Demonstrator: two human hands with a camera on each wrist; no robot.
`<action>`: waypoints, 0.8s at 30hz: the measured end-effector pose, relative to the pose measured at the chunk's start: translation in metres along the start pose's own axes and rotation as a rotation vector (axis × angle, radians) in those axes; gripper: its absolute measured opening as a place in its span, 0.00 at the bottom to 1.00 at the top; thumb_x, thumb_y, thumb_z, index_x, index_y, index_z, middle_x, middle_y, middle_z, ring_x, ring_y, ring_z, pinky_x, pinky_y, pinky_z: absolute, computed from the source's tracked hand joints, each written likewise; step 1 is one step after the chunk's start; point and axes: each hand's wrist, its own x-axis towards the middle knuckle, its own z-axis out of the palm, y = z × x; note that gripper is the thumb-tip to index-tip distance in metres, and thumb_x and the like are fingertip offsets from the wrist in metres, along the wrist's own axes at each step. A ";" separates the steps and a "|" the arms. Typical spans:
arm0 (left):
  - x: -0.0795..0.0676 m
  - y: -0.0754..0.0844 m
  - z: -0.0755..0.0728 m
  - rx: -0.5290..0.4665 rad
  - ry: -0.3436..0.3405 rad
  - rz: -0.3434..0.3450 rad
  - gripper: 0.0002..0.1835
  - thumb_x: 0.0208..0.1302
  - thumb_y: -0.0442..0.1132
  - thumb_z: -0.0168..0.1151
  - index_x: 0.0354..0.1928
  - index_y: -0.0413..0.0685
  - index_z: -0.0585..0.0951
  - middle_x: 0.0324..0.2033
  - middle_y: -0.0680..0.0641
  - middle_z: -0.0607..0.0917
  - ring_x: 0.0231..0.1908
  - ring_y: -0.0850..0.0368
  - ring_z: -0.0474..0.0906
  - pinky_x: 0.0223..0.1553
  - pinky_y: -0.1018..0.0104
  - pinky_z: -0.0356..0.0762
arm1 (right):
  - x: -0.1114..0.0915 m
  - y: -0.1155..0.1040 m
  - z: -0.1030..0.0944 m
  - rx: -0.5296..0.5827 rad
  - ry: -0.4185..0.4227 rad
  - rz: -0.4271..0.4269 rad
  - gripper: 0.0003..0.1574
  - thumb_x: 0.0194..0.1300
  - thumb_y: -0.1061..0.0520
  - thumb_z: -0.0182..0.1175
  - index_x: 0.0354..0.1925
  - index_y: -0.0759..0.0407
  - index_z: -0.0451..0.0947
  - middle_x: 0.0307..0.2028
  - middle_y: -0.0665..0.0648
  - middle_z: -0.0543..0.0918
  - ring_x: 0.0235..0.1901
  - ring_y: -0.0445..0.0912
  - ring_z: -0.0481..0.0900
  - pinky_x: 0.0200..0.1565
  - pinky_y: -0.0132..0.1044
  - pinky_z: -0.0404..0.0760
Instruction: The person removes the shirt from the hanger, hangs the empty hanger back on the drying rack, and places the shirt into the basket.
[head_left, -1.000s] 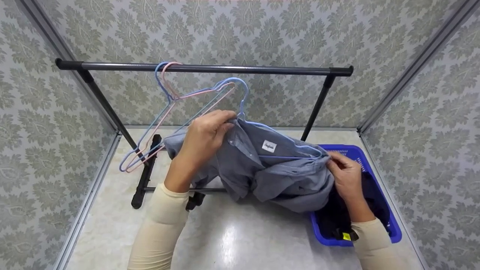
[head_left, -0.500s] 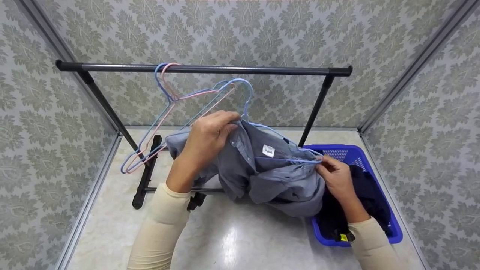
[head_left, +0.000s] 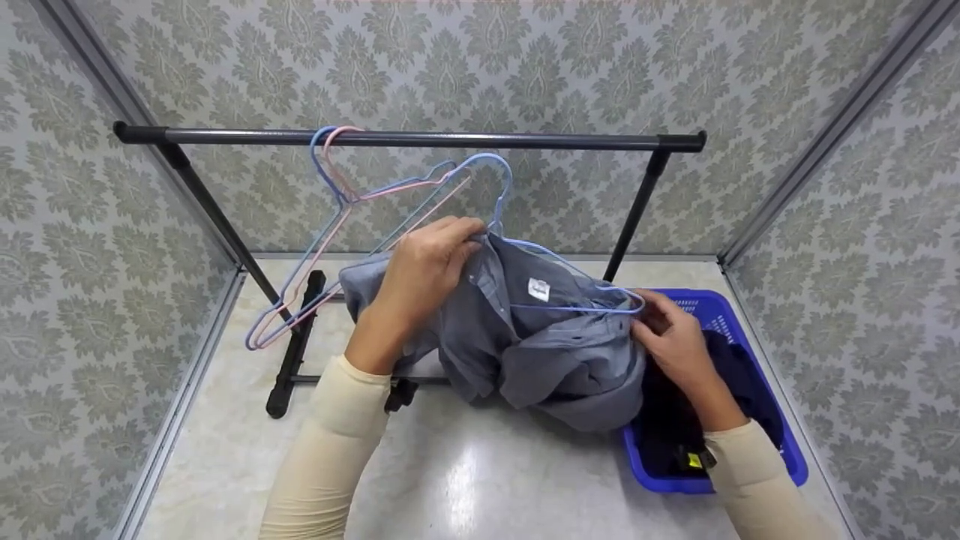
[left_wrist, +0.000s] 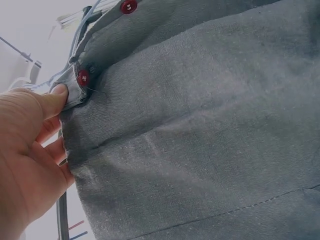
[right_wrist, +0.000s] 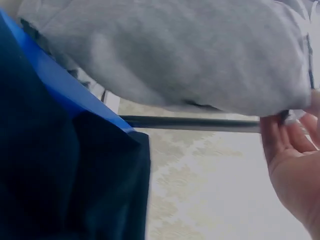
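Observation:
A grey-blue shirt [head_left: 577, 375] with a white neck label [head_left: 538, 289] hangs bunched between my hands. My left hand [head_left: 424, 274] pinches its buttoned edge near the neck of a light blue wire hanger [head_left: 511, 180]; red buttons [left_wrist: 128, 6] show in the left wrist view. The hanger's right end lies bare at the shirt's opening, its left side hidden by cloth and hand. My right hand [head_left: 679, 345] holds the shirt's edge beside that end, thumb and fingers on the cloth. Grey fabric [right_wrist: 190, 55] fills the top of the right wrist view.
Behind the shirt stands a black clothes rack [head_left: 570, 142]. A blue hanger [head_left: 315, 165] and a pink hanger [head_left: 327, 154] hang from its bar, close to my left hand. A blue basket [head_left: 634, 457] with dark clothes [head_left: 739, 382] stands under my right forearm.
My right hand has moved left with the shirt's edge, and the hanger's right end now shows more fully outside the cloth. The left hand and hanger hook have shifted slightly right.

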 end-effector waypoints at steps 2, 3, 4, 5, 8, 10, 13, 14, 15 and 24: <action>0.000 -0.002 0.002 0.007 -0.004 -0.010 0.08 0.71 0.35 0.64 0.48 0.43 0.86 0.39 0.44 0.89 0.39 0.51 0.86 0.45 0.54 0.84 | 0.001 -0.006 -0.008 -0.044 -0.080 -0.068 0.35 0.60 0.75 0.67 0.66 0.64 0.77 0.60 0.63 0.83 0.55 0.33 0.80 0.57 0.24 0.78; 0.000 -0.002 0.003 0.007 -0.005 -0.014 0.08 0.71 0.35 0.64 0.48 0.43 0.86 0.39 0.44 0.89 0.39 0.51 0.86 0.45 0.54 0.84 | 0.002 -0.010 -0.012 -0.071 -0.119 -0.105 0.39 0.60 0.75 0.66 0.68 0.62 0.75 0.63 0.62 0.81 0.59 0.34 0.78 0.60 0.23 0.76; 0.000 -0.002 0.004 0.007 -0.006 -0.017 0.08 0.71 0.35 0.64 0.48 0.43 0.86 0.39 0.45 0.89 0.39 0.51 0.87 0.45 0.54 0.84 | 0.002 -0.013 -0.015 -0.098 -0.155 -0.142 0.42 0.59 0.75 0.65 0.70 0.59 0.73 0.65 0.62 0.79 0.62 0.34 0.76 0.62 0.23 0.73; 0.000 -0.003 0.004 0.007 -0.008 -0.019 0.08 0.71 0.35 0.64 0.48 0.43 0.86 0.39 0.45 0.89 0.40 0.51 0.87 0.45 0.54 0.84 | 0.003 -0.017 -0.019 -0.114 -0.188 -0.175 0.45 0.58 0.76 0.64 0.72 0.57 0.71 0.67 0.61 0.78 0.65 0.34 0.74 0.63 0.23 0.71; -0.001 -0.002 0.006 0.002 -0.011 -0.021 0.08 0.71 0.35 0.64 0.49 0.43 0.86 0.39 0.45 0.89 0.40 0.50 0.87 0.45 0.54 0.84 | 0.005 -0.028 -0.025 -0.125 -0.247 -0.243 0.49 0.57 0.76 0.64 0.75 0.56 0.67 0.70 0.60 0.75 0.68 0.34 0.70 0.66 0.22 0.67; 0.000 -0.002 0.007 0.001 -0.012 -0.021 0.09 0.71 0.35 0.64 0.49 0.43 0.86 0.39 0.45 0.89 0.40 0.50 0.87 0.45 0.53 0.84 | 0.007 -0.033 -0.026 -0.129 -0.257 -0.277 0.49 0.59 0.74 0.67 0.75 0.57 0.66 0.70 0.61 0.75 0.68 0.34 0.70 0.67 0.22 0.66; 0.000 -0.001 0.007 0.000 -0.010 -0.020 0.08 0.71 0.35 0.64 0.49 0.43 0.86 0.39 0.45 0.89 0.41 0.50 0.87 0.45 0.53 0.84 | 0.012 -0.041 -0.026 -0.150 -0.257 -0.301 0.48 0.59 0.69 0.72 0.75 0.57 0.68 0.70 0.60 0.75 0.67 0.35 0.72 0.67 0.22 0.67; 0.000 -0.001 0.008 0.000 -0.010 -0.019 0.08 0.71 0.35 0.64 0.49 0.43 0.86 0.40 0.45 0.89 0.41 0.50 0.87 0.45 0.53 0.84 | 0.014 -0.042 -0.025 -0.164 -0.256 -0.301 0.48 0.59 0.68 0.73 0.75 0.56 0.68 0.69 0.59 0.76 0.67 0.35 0.73 0.67 0.22 0.67; 0.000 -0.001 0.008 0.001 -0.011 -0.019 0.08 0.71 0.35 0.64 0.49 0.43 0.86 0.40 0.45 0.89 0.41 0.50 0.87 0.45 0.53 0.84 | 0.016 -0.044 -0.025 -0.174 -0.259 -0.300 0.48 0.58 0.68 0.74 0.74 0.56 0.69 0.69 0.59 0.77 0.66 0.37 0.74 0.66 0.21 0.68; 0.000 0.001 0.010 -0.001 -0.018 -0.018 0.08 0.71 0.36 0.63 0.49 0.44 0.86 0.40 0.45 0.89 0.42 0.50 0.87 0.47 0.53 0.84 | 0.036 -0.052 -0.013 -0.300 -0.330 -0.403 0.35 0.57 0.63 0.77 0.62 0.61 0.80 0.57 0.59 0.86 0.57 0.53 0.83 0.62 0.23 0.72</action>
